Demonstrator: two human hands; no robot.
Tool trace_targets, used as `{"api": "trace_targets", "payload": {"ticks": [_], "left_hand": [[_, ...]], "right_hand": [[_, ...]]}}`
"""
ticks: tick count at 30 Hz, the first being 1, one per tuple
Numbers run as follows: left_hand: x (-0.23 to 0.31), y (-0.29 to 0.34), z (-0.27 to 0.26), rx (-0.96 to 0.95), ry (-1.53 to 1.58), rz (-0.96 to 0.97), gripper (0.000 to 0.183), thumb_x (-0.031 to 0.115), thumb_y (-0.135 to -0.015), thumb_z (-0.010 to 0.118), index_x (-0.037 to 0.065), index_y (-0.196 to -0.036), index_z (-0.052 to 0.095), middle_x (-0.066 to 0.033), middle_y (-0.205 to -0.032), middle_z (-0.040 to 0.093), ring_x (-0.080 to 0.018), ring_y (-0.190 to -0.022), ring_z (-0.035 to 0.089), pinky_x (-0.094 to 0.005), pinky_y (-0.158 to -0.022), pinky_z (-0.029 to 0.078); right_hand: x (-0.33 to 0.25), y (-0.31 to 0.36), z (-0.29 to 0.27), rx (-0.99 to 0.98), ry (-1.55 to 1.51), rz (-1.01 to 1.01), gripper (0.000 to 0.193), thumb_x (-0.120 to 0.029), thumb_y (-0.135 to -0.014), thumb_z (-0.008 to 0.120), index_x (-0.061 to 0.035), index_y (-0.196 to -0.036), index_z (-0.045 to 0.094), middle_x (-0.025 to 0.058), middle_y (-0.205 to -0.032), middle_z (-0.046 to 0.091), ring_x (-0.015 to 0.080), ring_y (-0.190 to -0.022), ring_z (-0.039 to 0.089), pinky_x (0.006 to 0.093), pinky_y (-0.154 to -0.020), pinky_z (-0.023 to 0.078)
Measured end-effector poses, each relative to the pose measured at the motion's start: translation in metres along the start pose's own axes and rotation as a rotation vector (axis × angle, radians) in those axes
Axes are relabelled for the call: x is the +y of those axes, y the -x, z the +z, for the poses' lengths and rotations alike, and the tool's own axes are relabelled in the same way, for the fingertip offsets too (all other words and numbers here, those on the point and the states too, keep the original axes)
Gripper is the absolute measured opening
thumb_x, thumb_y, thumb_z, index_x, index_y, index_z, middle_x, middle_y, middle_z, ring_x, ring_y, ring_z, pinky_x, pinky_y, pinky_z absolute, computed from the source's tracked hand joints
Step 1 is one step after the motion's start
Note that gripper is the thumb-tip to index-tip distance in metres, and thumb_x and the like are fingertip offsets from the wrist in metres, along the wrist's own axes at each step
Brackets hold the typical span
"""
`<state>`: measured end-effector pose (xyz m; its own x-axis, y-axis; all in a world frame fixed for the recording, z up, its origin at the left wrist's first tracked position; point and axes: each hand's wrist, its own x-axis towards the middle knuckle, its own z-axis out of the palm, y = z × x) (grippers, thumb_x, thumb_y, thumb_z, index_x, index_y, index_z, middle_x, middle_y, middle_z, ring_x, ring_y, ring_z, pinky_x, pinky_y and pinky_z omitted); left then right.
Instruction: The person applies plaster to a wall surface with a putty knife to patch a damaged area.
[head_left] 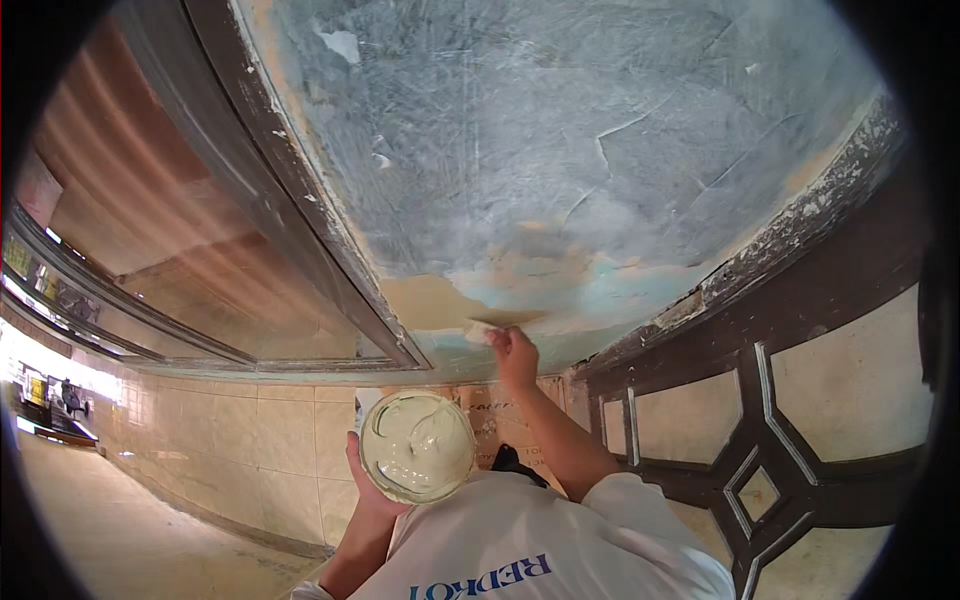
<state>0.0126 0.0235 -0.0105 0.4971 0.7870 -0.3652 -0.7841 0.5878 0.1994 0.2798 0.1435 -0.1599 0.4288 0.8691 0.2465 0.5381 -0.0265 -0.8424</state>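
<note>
My left hand [370,490] is wrapped round the side of a round tub [472,452], held in front of my chest. Pale, creamy wall putty [415,440] fills it, with swirls and a wet shine on top. Up against the wall, my right hand [515,355] is closed on a putty knife [482,331]. Its pale part shows beside my fingers, and its edge is blurred against the wall. The tool meets a smooth tan patch [430,302] low on the blue-grey wall [520,130], which has cracks, scraped marks and turquoise areas.
A dark window frame [290,190] with glass runs up the left side of the wall. To the right is a dark door [720,420] with pale panels, its frame edge flecked with paint. Beige tiles [280,430] and printed cardboard [492,425] lie below.
</note>
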Motion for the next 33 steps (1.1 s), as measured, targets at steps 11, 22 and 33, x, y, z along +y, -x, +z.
{"api": "trace_targets", "payload": {"ticks": [11, 22, 33], "left_hand": [[0.044, 0.001, -0.003, -0.061, -0.052, -0.063, 0.086, 0.077, -0.085, 0.027, 0.018, -0.147, 0.035, -0.0120, -0.152, 0.033, -0.0361, -0.133, 0.039, -0.0577, -0.104, 0.037], [0.076, 0.000, -0.011, -0.036, -0.271, -0.071, 0.085, 0.075, -0.088, 0.027, 0.013, -0.146, 0.036, -0.0123, -0.148, 0.038, -0.0326, -0.130, 0.042, -0.0544, -0.104, 0.038], [0.117, 0.019, -0.029, -0.196, -0.910, 0.200, 0.074, 0.066, -0.094, 0.029, 0.012, -0.145, 0.030, -0.0123, -0.143, 0.043, -0.0270, -0.127, 0.045, -0.0485, -0.106, 0.037]], "right_hand": [[0.075, 0.050, -0.031, 0.196, 0.209, 0.310, 0.021, -0.022, -0.094, 0.063, -0.0037, -0.093, 0.053, 0.0096, -0.076, 0.065, 0.0148, -0.061, 0.061, 0.0299, -0.052, 0.048], [-0.028, 0.032, 0.055, 0.117, -1.059, 0.784, 0.022, -0.034, -0.100, 0.051, -0.0124, -0.101, 0.046, 0.0042, -0.076, 0.061, 0.0137, -0.057, 0.061, 0.0266, -0.050, 0.052], [0.000, 0.057, 0.092, 0.209, -1.013, 0.912, 0.018, -0.029, -0.101, 0.050, -0.0110, -0.102, 0.046, 0.0055, -0.075, 0.061, 0.0152, -0.056, 0.061, 0.0266, -0.048, 0.052]]}}
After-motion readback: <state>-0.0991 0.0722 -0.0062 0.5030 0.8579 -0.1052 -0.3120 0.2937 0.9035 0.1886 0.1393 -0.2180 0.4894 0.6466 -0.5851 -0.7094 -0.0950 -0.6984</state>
